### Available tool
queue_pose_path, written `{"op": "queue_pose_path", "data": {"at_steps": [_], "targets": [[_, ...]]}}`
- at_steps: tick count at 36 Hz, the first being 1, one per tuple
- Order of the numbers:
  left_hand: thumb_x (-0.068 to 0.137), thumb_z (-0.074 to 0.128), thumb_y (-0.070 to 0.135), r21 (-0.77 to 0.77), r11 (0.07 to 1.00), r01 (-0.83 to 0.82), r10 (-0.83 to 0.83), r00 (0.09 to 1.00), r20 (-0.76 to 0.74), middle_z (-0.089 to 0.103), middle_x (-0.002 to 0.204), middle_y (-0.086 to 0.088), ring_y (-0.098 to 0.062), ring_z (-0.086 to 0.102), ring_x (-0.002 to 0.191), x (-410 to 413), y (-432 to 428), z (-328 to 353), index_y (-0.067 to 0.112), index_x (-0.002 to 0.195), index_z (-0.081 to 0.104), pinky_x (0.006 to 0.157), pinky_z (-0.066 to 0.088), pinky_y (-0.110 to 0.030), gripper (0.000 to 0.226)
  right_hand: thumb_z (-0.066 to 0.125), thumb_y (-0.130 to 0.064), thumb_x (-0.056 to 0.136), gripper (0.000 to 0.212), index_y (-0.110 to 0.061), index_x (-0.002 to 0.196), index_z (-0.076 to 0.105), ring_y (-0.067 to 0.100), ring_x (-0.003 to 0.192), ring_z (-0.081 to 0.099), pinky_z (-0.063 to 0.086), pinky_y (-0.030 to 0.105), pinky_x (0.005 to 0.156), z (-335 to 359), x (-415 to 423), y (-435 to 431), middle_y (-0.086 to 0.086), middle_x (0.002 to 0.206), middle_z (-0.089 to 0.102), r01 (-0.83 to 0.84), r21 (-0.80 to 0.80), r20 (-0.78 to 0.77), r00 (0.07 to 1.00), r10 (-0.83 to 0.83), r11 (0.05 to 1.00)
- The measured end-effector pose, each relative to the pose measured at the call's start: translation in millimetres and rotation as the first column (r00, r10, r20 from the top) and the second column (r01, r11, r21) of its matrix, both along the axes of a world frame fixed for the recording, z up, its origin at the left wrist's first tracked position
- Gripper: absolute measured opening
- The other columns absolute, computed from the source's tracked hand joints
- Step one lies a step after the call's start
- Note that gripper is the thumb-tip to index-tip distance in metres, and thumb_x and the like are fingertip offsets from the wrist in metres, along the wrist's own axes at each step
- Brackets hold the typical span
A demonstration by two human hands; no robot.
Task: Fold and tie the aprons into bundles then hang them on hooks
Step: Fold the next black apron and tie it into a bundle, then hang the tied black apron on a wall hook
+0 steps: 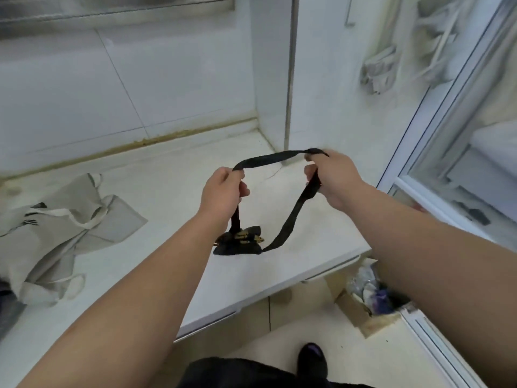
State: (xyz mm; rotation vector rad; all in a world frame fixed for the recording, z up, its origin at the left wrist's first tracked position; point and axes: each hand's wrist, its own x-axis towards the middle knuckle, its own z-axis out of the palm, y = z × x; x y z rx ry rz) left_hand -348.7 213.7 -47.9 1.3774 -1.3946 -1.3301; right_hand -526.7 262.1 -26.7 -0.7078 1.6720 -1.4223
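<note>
Head view: left grip (223, 191) and right grip (333, 177) each pinch the black strap (268, 159) above its bundle (237, 245)

A white tabletop (167, 186) spreads under the left hand (223, 191) and the right hand (333, 180). A brownish grime line (156, 141) runs along its back edge beyond them, below a white tiled wall (84, 93). A slim grey metal post (289, 79) rises just beyond the right hand. Below that hand, an open brown cardboard box (351, 306) of crumpled wrappers sits on the beige tiled floor (307, 326), near a black shoe (312, 359). A white-framed glass door (447, 141) stands to its right.
</note>
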Motion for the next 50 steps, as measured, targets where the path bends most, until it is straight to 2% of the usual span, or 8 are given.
{"op": "queue_pose_path", "data": {"at_steps": [3, 9, 15, 24, 30, 35, 41, 50], "targets": [[0.097, 0.046, 0.025, -0.054, 0.992, 0.111, -0.109, 0.993, 0.039, 0.057, 0.067, 0.001, -0.014, 0.058, 0.067, -17.2, 11.3, 7.2, 0.016, 0.082, 0.059, 0.075, 0.046, -0.030, 0.022, 0.043, -0.010, 0.096, 0.018, -0.017, 0.087, 0.057, 0.018, 0.048, 0.036, 0.053, 0.032, 0.058, 22.5, 0.0, 7.0, 0.002, 0.057, 0.035, 0.032, -0.071, 0.182, 0.983, -0.019, 0.997], [0.098, 0.043, 0.021, -0.098, 0.980, 0.175, -0.179, 0.983, -0.036, 0.049, 0.065, 0.002, -0.014, 0.047, 0.058, -38.6, 28.1, 33.2, 0.015, 0.080, 0.059, 0.064, 0.045, -0.023, 0.025, 0.049, -0.013, 0.089, 0.009, -0.014, 0.080, 0.049, 0.017, 0.053, 0.028, 0.027, 0.029, 0.049, 57.7, -9.1, 12.4, 0.002, 0.064, 0.032, -0.040, -0.119, -0.170, 0.985, 0.019, 0.992], [0.097, 0.048, 0.021, -0.170, 0.969, 0.178, -0.201, 0.972, -0.124, 0.049, 0.063, 0.003, -0.015, 0.048, 0.056, -75.9, 21.3, 72.5, 0.011, 0.080, 0.053, 0.064, 0.046, -0.027, 0.021, 0.040, 0.006, 0.079, 0.034, -0.020, 0.063, 0.024, 0.017, 0.059, 0.019, 0.011, 0.039, 0.062, 97.7, -45.1, 12.6, 0.000, 0.065, 0.021, -0.013, -0.322, -0.139, 0.990, -0.033, 0.947], [0.099, 0.049, 0.030, -0.327, 0.931, 0.159, -0.232, 0.952, -0.197, 0.044, 0.062, 0.004, -0.010, 0.043, 0.050, -178.9, 21.3, 129.8, 0.014, 0.078, 0.056, 0.067, 0.050, -0.029, 0.027, 0.060, -0.008, 0.089, 0.012, -0.011, 0.093, 0.049, 0.015, 0.055, 0.043, 0.040, 0.026, 0.051, 141.3, -133.6, 16.9, 0.004, 0.074, 0.048, -0.129, -0.407, -0.184, 0.981, 0.057, 0.904], [0.100, 0.047, 0.027, -0.332, 0.943, -0.027, -0.134, 0.881, -0.454, 0.044, 0.060, 0.005, -0.010, 0.042, 0.052, -233.1, 9.8, 171.4, 0.015, 0.080, 0.056, 0.061, 0.046, -0.025, 0.025, 0.051, -0.017, 0.098, 0.014, -0.008, 0.087, 0.051, 0.016, 0.054, 0.031, 0.037, 0.025, 0.052, 139.5, -203.9, 24.2, 0.005, 0.061, 0.032, -0.312, -0.300, -0.215, 0.943, 0.254, 0.902], [0.101, 0.045, 0.026, -0.364, 0.926, -0.097, -0.103, 0.865, -0.492, 0.050, 0.065, 0.006, -0.007, 0.045, 0.052, -282.5, 5.0, 200.1, 0.015, 0.081, 0.058, 0.061, 0.047, -0.022, 0.026, 0.049, -0.021, 0.099, 0.020, -0.011, 0.083, 0.056, 0.016, 0.055, 0.038, 0.045, 0.030, 0.058, 157.4, -260.9, 27.8, 0.004, 0.061, 0.036, -0.217, -0.365, -0.163, 0.972, 0.167, 0.906], [0.099, 0.049, 0.026, -0.496, 0.862, -0.105, -0.097, 0.926, -0.365, 0.056, 0.076, 0.007, -0.003, 0.043, 0.041, -324.6, 11.0, 232.2, 0.018, 0.085, 0.062, 0.061, 0.049, -0.025, 0.021, 0.042, -0.028, 0.101, 0.024, -0.009, 0.089, 0.050, 0.013, 0.049, 0.030, 0.029, 0.026, 0.047, 217.0, -295.1, 10.0, 0.000, 0.057, 0.031, -0.057, -0.490, -0.203, 0.978, -0.050, 0.870], [0.096, 0.056, 0.027, -0.572, 0.809, -0.135, -0.164, 0.883, -0.440, 0.061, 0.074, 0.003, -0.008, 0.051, 0.049, -376.8, 4.5, 295.7, 0.013, 0.083, 0.065, 0.050, 0.046, -0.019, 0.022, 0.050, -0.033, 0.096, 0.031, -0.018, 0.070, 0.041, 0.019, 0.059, 0.028, 0.021, 0.027, 0.048, 296.7, -351.0, -1.2, 0.005, 0.067, 0.035, -0.013, -0.571, -0.384, 0.888, -0.253, 0.821]]}}
